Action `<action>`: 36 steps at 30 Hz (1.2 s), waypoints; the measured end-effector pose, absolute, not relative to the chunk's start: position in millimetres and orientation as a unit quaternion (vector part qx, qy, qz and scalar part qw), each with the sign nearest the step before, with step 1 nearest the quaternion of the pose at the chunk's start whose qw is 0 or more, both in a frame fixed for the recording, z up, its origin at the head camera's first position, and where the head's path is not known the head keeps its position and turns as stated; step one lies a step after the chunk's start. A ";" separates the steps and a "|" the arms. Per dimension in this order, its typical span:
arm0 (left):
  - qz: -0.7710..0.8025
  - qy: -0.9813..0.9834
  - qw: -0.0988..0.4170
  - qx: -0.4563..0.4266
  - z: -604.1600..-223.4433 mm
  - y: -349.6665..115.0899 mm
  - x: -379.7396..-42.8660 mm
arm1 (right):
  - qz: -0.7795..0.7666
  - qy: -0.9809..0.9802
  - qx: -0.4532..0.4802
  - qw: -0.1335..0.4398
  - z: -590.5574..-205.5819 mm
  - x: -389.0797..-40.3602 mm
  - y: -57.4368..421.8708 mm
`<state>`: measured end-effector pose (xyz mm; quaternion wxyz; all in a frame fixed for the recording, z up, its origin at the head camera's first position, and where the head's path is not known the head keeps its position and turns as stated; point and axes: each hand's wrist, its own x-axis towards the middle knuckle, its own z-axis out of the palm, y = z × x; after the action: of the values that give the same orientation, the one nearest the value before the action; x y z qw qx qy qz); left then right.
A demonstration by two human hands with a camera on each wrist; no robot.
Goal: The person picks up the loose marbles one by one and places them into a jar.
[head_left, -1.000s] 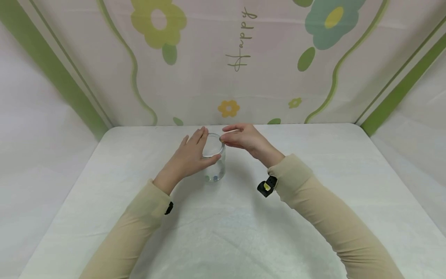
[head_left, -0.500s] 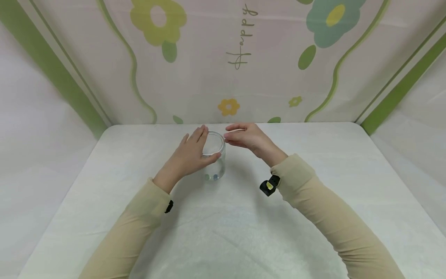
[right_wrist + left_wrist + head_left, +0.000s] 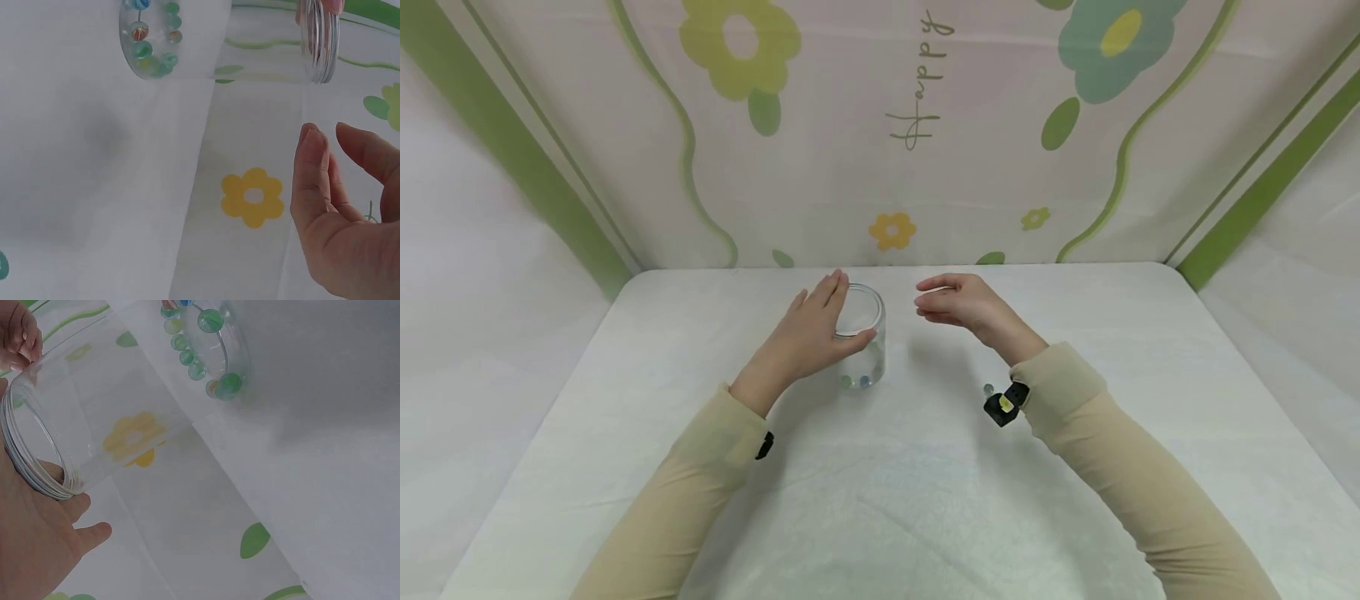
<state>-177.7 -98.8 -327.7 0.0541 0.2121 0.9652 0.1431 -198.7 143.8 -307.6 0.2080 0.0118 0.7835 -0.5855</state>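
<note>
A clear glass jar (image 3: 874,358) stands upright on the table with several marbles (image 3: 210,320) at its bottom, mostly green. My left hand (image 3: 801,337) rests against the left side of the jar's rim (image 3: 328,40), fingers straight along the back and thumb stretched across the front. To the jar's right, my right hand (image 3: 973,307) hovers above the table, apart from the glass. Its fingers are loosely bent, and the right wrist view shows nothing between thumb and fingertips. A loose greenish marble (image 3: 988,389) lies on the table beside the right wrist's black device.
A white cover lies over the table (image 3: 880,500). Behind its far edge hangs a cloth (image 3: 835,183) printed with flowers and the word Happy. White side walls (image 3: 467,250) rise at left and right.
One second ago my right hand pinched a small dark marble at the rim; it is gone from the fingers. The hand has drawn away rightward, and the loose marble has come into view.
</note>
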 end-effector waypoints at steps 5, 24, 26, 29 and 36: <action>0.148 0.963 0.047 0.220 -328.0 -99.4 -176.9 | -0.583 0.785 0.016 0.209 -311.1 -197.5 156.9; 0.162 0.960 0.055 0.220 -327.2 -97.5 -175.3 | -0.530 0.809 0.051 0.247 -349.3 -186.1 225.1; 0.163 0.960 0.057 0.219 -327.0 -97.5 -175.0 | -0.520 0.816 0.051 0.248 -352.4 -184.4 232.3; 0.165 0.960 0.059 0.217 -326.7 -97.7 -174.5 | -0.510 0.820 0.051 0.255 -355.8 -182.0 243.0; 0.162 0.961 0.056 0.219 -326.4 -98.2 -174.1 | -0.504 0.818 0.052 0.273 -358.3 -175.1 262.9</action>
<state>-174.1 -98.2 -326.4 0.0563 0.2190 0.9606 0.1617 -175.1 262.9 -358.3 0.2731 0.0519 0.8179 -0.5037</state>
